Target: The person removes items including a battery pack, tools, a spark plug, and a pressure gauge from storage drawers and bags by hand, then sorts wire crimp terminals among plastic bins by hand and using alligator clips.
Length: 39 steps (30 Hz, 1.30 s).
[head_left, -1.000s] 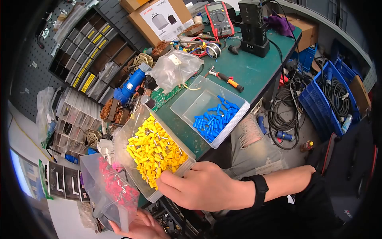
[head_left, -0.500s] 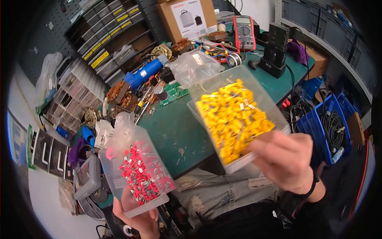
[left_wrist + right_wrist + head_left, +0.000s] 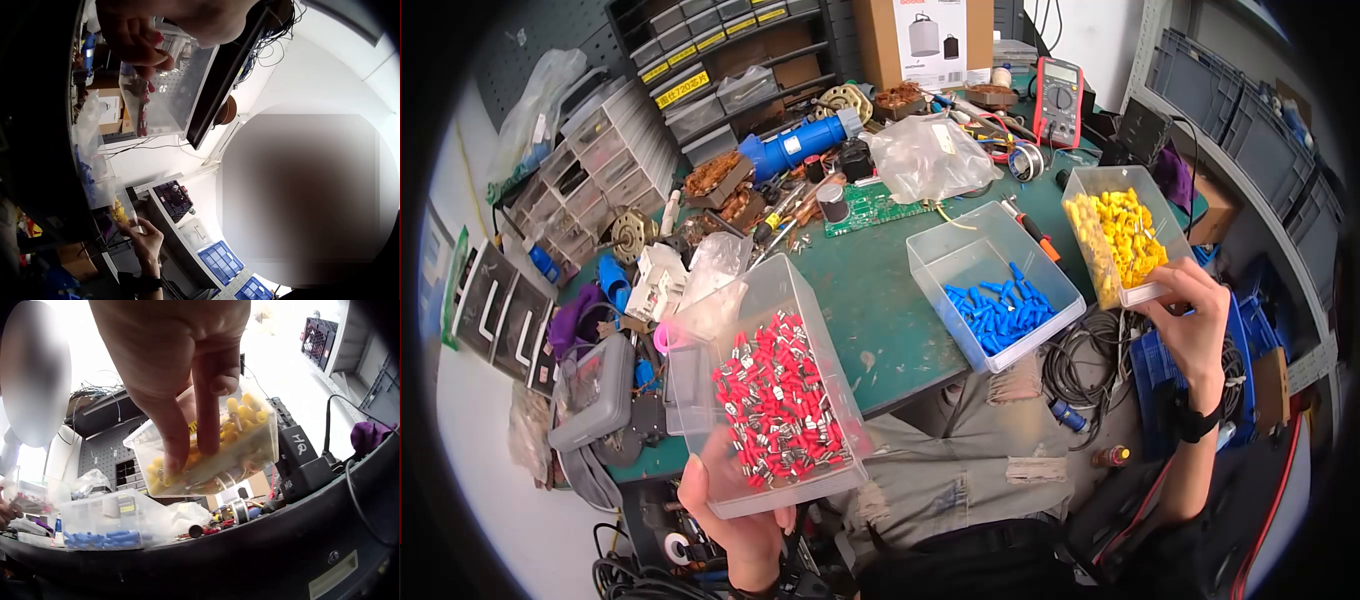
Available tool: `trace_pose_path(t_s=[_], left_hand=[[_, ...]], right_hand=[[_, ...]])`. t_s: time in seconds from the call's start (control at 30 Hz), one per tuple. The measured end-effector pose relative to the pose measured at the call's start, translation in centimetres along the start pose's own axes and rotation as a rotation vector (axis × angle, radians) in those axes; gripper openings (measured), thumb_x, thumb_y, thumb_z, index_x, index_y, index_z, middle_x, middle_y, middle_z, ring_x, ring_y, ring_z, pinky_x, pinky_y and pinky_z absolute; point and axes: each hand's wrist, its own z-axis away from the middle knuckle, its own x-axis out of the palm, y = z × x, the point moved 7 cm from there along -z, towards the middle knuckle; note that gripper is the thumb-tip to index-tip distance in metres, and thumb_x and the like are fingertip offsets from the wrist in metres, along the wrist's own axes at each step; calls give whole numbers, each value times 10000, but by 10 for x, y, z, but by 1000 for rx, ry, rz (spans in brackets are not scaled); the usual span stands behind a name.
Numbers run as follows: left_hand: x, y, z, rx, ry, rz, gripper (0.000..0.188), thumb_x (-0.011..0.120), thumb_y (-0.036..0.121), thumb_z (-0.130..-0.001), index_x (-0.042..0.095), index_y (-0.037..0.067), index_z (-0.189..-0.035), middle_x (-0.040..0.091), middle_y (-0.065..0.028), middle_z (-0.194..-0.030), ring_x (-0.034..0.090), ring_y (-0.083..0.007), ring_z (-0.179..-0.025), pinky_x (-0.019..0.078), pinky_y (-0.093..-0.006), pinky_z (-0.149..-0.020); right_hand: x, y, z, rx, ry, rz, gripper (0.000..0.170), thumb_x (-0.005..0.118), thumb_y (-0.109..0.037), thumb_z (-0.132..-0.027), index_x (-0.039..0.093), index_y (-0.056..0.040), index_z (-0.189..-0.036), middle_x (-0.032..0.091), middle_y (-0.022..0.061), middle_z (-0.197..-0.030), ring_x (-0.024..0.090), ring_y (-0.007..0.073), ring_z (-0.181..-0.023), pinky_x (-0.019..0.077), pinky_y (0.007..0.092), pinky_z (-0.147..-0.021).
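Note:
My left hand (image 3: pixel 740 520) holds the near end of a clear plastic bin (image 3: pixel 795 492) from below. Red insulated crimp terminals (image 3: pixel 775 400) with bare metal ends lie heaped in it. Far to the right, my right hand (image 3: pixel 1190 320) pinches the near wall of a second clear bin (image 3: pixel 1090 185) holding yellow crimp terminals (image 3: pixel 1122 235). In the right wrist view that hand's fingers (image 3: pixel 207 425) reach inside over the wall, onto the yellow pieces. Between the two hands a third clear bin (image 3: pixel 935 250) with blue crimp terminals (image 3: pixel 1000 310) sits at the green table's front edge.
Beyond the bins the green table (image 3: pixel 840 330) carries a circuit board (image 3: pixel 875 208), a plastic bag (image 3: pixel 935 155), a blue industrial plug (image 3: pixel 795 145) and a multimeter (image 3: pixel 1058 105). A hammer (image 3: pixel 1035 230) lies behind the blue terminals. Cables (image 3: pixel 1090 370) coil on the floor at right.
My right hand has carried the yellow bin rightward, past the blue one. My left hand has brought the red bin up from the lower left, tilted, to in front of me. The head view has turned.

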Motion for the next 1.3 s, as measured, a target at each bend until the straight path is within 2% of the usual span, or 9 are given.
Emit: trace_pose_path(t_s=[0.03, 0.13, 0.27, 0.33, 0.47, 0.53, 1.0, 1.17, 1.3], left_hand=[[4, 2, 1, 19, 77, -52, 778, 277, 621, -926, 497, -90, -1155, 615, -110, -649, 415, -122, -319, 317, -221, -275], [4, 2, 0, 9, 88, -62, 771, 279, 617, -927, 499, -85, -1157, 623, -113, -672, 421, -120, -323, 315, -219, -272], [3, 3, -2, 24, 35, -69, 763, 282, 615, -927, 504, -78, -1156, 633, -116, -697, 423, -120, -321, 311, -222, -266], [-3, 5, -3, -4, 78, -65, 702, 300, 578, -926, 490, -71, -1114, 596, -132, -623, 460, -154, -339, 351, -256, -299], [-11, 8, -6, 34, 106, -113, 671, 294, 568, -937, 505, -50, -1092, 581, -118, -587, 456, -151, -338, 339, -255, -298], [-19, 8, -7, 25, 222, -108, 652, 288, 556, -949, 517, -40, -1085, 564, -113, -551, 448, -150, -333, 326, -251, -294], [-55, 22, -15, -8, 238, -212, 709, 327, 580, -939, 561, -61, -1132, 583, -120, -557, 448, -143, -329, 313, -234, -284], [-57, 14, -16, -147, 220, -370, 697, 346, 592, -941, 576, -39, -1126, 605, -139, -617, 467, -156, -343, 350, -243, -291], [-53, 1, -18, -230, 101, -420, 673, 330, 569, -964, 570, -45, -1098, 599, -149, -632, 467, -163, -338, 356, -244, -291]], right_hand=[[4, 5, 1, -22, -27, -22, 320, 824, 34, -596, 683, -8, -880, 642, 42, -815, 684, 132, -640, 451, 206, -511], [19, 6, 4, -33, -72, -104, 295, 816, 42, -598, 689, -13, -858, 648, 52, -801, 672, 134, -630, 513, 229, -557], [40, -26, 2, -113, -142, -202, 292, 849, -45, -583, 696, -46, -832, 643, 49, -748, 654, 157, -618, 510, 254, -541], [51, -47, 3, -202, -147, -175, 275, 834, -70, -598, 696, -66, -835, 641, 35, -756, 647, 172, -616, 506, 265, -546], [69, -83, 5, -274, -151, -205, 275, 820, -153, -622, 689, -101, -858, 615, -1, -745, 617, 187, -596, 469, 295, -502], [77, -97, 4, -298, -170, -217, 260, 811, -168, -644, 684, -103, -861, 612, 1, -757, 618, 191, -600, 470, 301, -501], [98, -91, 1, -155, -160, -267, 216, 809, -151, -668, 683, -95, -834, 617, 10, -745, 621, 206, -594, 474, 309, -512], [96, -91, 2, -146, -177, -278, 209, 802, -146, -686, 678, -93, -846, 616, 15, -757, 624, 207, -598, 472, 308, -514], [93, -92, 2, -196, -180, -229, 221, 796, -149, -697, 676, -92, -874, 618, 16, -778, 620, 213, -609, 465, 313, -512]])
